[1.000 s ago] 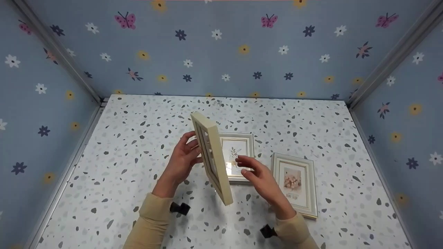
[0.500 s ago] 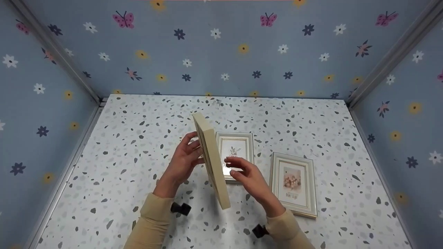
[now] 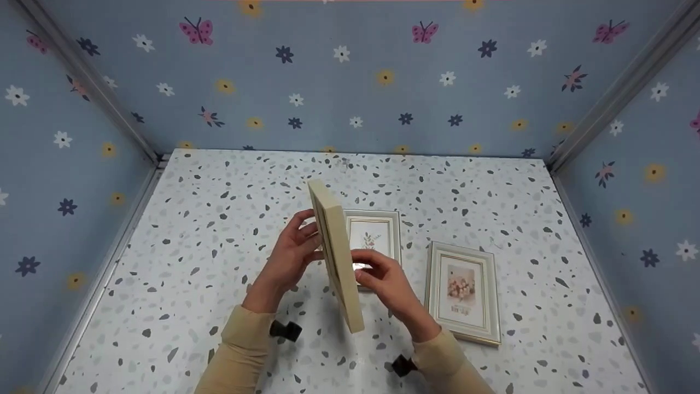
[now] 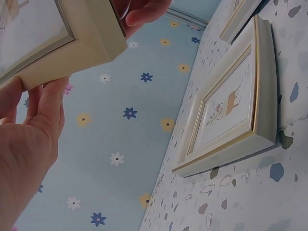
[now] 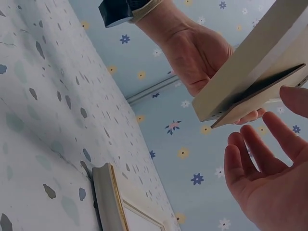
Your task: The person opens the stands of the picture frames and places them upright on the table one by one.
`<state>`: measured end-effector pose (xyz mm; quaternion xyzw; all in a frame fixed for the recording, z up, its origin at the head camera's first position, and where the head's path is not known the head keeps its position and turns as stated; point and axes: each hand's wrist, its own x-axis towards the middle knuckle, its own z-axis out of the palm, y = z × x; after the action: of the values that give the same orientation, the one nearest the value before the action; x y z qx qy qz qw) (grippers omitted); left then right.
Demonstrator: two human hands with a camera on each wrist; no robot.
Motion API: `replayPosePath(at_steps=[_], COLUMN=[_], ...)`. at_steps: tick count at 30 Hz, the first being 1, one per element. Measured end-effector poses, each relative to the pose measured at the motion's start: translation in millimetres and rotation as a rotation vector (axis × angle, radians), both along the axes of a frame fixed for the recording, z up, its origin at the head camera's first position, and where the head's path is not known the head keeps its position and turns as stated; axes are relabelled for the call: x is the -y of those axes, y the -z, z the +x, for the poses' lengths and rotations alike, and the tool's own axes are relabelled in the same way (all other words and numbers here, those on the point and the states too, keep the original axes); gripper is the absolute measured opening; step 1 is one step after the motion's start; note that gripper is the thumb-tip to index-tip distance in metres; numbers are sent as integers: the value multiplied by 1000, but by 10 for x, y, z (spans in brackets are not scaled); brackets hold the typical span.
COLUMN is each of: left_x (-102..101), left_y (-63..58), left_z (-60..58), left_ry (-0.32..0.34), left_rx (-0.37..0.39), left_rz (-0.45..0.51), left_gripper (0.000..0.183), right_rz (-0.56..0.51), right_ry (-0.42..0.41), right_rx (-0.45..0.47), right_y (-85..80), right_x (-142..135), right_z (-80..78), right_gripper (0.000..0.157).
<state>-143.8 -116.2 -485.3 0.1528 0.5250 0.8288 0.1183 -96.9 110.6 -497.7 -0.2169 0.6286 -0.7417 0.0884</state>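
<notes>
My left hand (image 3: 290,254) grips a cream picture frame (image 3: 343,262) by its edge and holds it up on a tilt, nearly edge-on in the head view. Glass over a pale print shows on the frame's front (image 4: 29,33) in the left wrist view. On its back a thin brown flap (image 5: 260,98) stands slightly away from the frame, seen in the right wrist view. My right hand (image 3: 388,282) is at the back side, fingers loosely bent and spread. Its thumb (image 5: 294,100) overlaps the flap's edge; whether it touches is unclear.
Behind the held frame, a white picture frame (image 3: 395,235) with a plant print lies face up on the speckled table (image 3: 229,191). Another white frame (image 3: 489,295) with a flower picture lies to the right. Blue patterned walls (image 3: 350,71) enclose the back and sides.
My right hand has moved left to the back of the held frame. The frame has turned slightly more edge-on, while my left hand keeps its grip.
</notes>
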Motion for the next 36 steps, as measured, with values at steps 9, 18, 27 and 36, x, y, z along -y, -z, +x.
replayPosePath(at_steps=[9, 18, 27, 36], left_x=[3, 5, 19, 47], left_y=[14, 20, 26, 45], left_z=[-6, 1, 2, -2], left_ry=[2, 10, 16, 23], left_rx=[5, 5, 10, 2], left_rz=[-11, 10, 4, -12], left_gripper=[45, 44, 43, 44], right_rz=[-18, 2, 17, 13], right_ry=[-30, -30, -10, -3], right_rx=[73, 85, 101, 49], right_y=[6, 38, 48, 62], right_x=[40, 65, 50, 6], right_z=[7, -35, -43, -73], right_gripper=[39, 41, 39, 38])
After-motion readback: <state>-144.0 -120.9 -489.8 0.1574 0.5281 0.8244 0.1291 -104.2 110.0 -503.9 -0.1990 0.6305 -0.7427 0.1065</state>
